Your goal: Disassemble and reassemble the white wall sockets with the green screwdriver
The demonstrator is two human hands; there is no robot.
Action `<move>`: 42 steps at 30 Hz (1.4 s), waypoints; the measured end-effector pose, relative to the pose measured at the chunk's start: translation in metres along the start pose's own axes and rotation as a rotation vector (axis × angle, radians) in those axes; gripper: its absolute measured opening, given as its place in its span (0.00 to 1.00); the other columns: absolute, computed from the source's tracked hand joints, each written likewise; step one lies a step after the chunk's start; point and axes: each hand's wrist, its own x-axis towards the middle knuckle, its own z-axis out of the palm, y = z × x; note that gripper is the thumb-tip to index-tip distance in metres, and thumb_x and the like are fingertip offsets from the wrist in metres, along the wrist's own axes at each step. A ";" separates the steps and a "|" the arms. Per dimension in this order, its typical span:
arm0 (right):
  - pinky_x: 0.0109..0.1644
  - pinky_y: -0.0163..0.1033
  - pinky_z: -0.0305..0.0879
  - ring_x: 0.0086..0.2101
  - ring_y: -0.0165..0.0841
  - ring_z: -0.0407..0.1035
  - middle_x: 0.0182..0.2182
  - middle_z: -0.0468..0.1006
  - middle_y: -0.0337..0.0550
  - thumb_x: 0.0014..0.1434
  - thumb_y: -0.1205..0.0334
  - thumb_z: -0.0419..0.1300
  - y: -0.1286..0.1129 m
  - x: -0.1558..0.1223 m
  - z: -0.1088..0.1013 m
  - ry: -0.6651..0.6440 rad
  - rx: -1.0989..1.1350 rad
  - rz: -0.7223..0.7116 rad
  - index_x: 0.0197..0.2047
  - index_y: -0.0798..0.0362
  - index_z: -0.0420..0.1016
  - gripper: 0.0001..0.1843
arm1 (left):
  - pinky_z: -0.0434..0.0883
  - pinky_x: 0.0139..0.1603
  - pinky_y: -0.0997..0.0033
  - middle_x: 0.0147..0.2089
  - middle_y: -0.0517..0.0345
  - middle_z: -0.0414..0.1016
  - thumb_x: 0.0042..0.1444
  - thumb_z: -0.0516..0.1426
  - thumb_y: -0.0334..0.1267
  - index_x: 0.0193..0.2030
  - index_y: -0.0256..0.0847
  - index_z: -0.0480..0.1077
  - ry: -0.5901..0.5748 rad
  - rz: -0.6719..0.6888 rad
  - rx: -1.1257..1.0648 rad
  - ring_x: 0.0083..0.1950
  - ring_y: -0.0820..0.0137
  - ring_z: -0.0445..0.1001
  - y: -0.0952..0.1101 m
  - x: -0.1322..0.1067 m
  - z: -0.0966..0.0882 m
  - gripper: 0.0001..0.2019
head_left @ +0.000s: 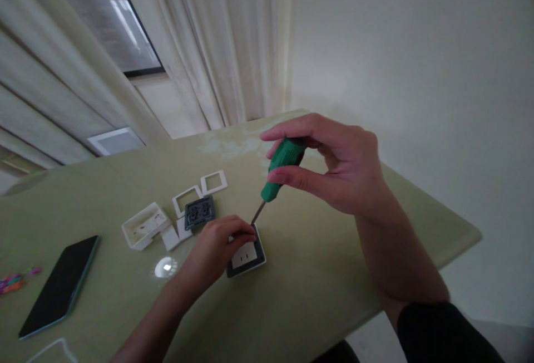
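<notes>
My right hand (334, 157) grips the green handle of a screwdriver (286, 157) between thumb and fingers. Its metal shaft slants down to the far corner of a wall socket (245, 255), which has a white face with slots and a dark frame. My left hand (225, 238) rests over the socket's far left part, thumb and forefinger pinched together beside the screwdriver's tip. Whatever is between those fingertips is hidden. The socket lies on the table, face up.
Left of the socket lie a dark socket module (199, 212), white frames (214, 182) and an open white box (145, 226). A dark tablet (60, 285) and small colourful items (14, 282) are farther left on the greenish table (300, 302). Curtains (233, 34) hang behind.
</notes>
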 end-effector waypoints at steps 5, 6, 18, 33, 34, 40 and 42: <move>0.47 0.38 0.78 0.40 0.32 0.81 0.45 0.87 0.41 0.65 0.54 0.75 0.002 0.001 0.001 0.005 -0.026 -0.015 0.55 0.49 0.83 0.18 | 0.75 0.45 0.68 0.43 0.57 0.85 0.70 0.60 0.35 0.43 0.46 0.84 -0.083 0.018 0.104 0.43 0.65 0.84 -0.007 -0.006 0.004 0.09; 0.47 0.37 0.78 0.40 0.31 0.81 0.44 0.87 0.41 0.65 0.54 0.75 0.004 0.002 0.002 0.001 -0.032 -0.023 0.55 0.50 0.83 0.18 | 0.75 0.47 0.67 0.44 0.56 0.85 0.70 0.60 0.35 0.43 0.46 0.84 -0.083 0.024 0.128 0.44 0.64 0.83 -0.007 -0.008 0.004 0.09; 0.44 0.37 0.76 0.38 0.31 0.80 0.42 0.87 0.40 0.64 0.53 0.75 0.008 0.003 0.007 -0.011 -0.100 -0.028 0.55 0.50 0.83 0.19 | 0.72 0.44 0.66 0.41 0.56 0.82 0.68 0.64 0.34 0.40 0.45 0.85 -0.106 -0.063 0.252 0.41 0.64 0.82 0.002 0.003 0.011 0.06; 0.44 0.36 0.75 0.36 0.29 0.79 0.37 0.86 0.38 0.64 0.56 0.76 0.011 0.004 0.011 -0.027 -0.097 -0.094 0.55 0.53 0.83 0.19 | 0.75 0.50 0.62 0.43 0.54 0.80 0.71 0.60 0.35 0.40 0.43 0.79 -0.110 -0.088 0.264 0.46 0.61 0.82 -0.002 0.004 0.013 0.07; 0.44 0.35 0.75 0.36 0.28 0.79 0.37 0.86 0.38 0.64 0.56 0.76 0.010 0.004 0.011 -0.026 -0.094 -0.098 0.55 0.53 0.83 0.19 | 0.75 0.51 0.61 0.44 0.53 0.80 0.71 0.59 0.35 0.41 0.42 0.78 -0.104 -0.083 0.282 0.47 0.60 0.81 -0.001 0.003 0.014 0.07; 0.44 0.35 0.75 0.36 0.28 0.79 0.37 0.86 0.38 0.63 0.56 0.76 0.010 0.004 0.013 -0.029 -0.091 -0.100 0.54 0.53 0.83 0.19 | 0.76 0.46 0.60 0.43 0.52 0.78 0.73 0.57 0.36 0.40 0.41 0.75 -0.152 -0.021 0.519 0.43 0.59 0.80 0.004 0.000 0.010 0.08; 0.44 0.35 0.75 0.35 0.28 0.79 0.37 0.86 0.38 0.63 0.56 0.76 0.010 0.004 0.014 -0.027 -0.087 -0.098 0.54 0.53 0.83 0.19 | 0.77 0.47 0.60 0.43 0.52 0.78 0.74 0.56 0.36 0.42 0.40 0.75 -0.171 0.010 0.567 0.44 0.60 0.79 0.005 0.001 0.010 0.08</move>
